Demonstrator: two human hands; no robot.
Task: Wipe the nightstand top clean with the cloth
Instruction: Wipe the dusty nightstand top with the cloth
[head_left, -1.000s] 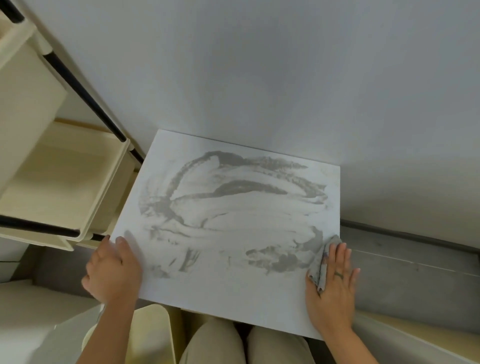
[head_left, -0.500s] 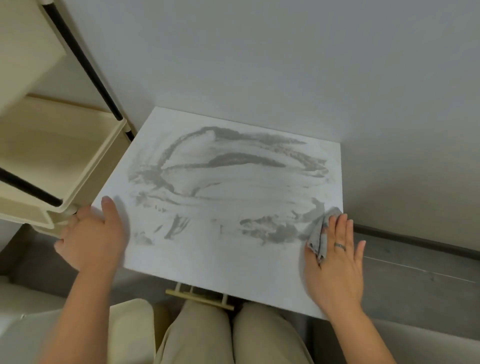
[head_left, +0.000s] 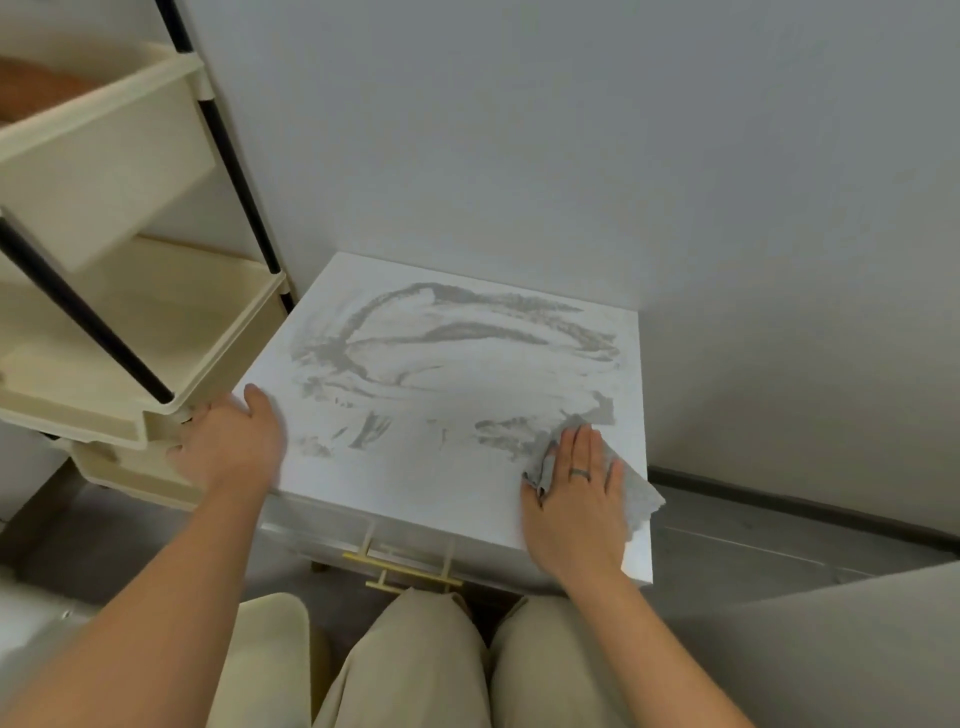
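- Nearest us, below the white square nightstand top (head_left: 457, 488), we count two knees in beige trousers (head_left: 415, 670) and two bare forearms, both cut off by the frame's lower edge.
- On the nightstand's front we see one brass bar handle (head_left: 410, 571); the drawer faces beneath are mostly hidden by the top.
- Our right hand (head_left: 576, 499) lies flat, fingers spread, pressing one thin grey cloth (head_left: 636, 496) onto the top's near right corner; the hand covers much of the cloth, and one ring shows.
- Our left hand (head_left: 228, 447) grips the top's near left edge, thumb on the surface.
- The top is streaked with grey smeared dust in sweeping arcs, thickest towards the far side.
- Left of the nightstand stands one cream shelf rack with black poles (head_left: 130, 322), partly out of frame.
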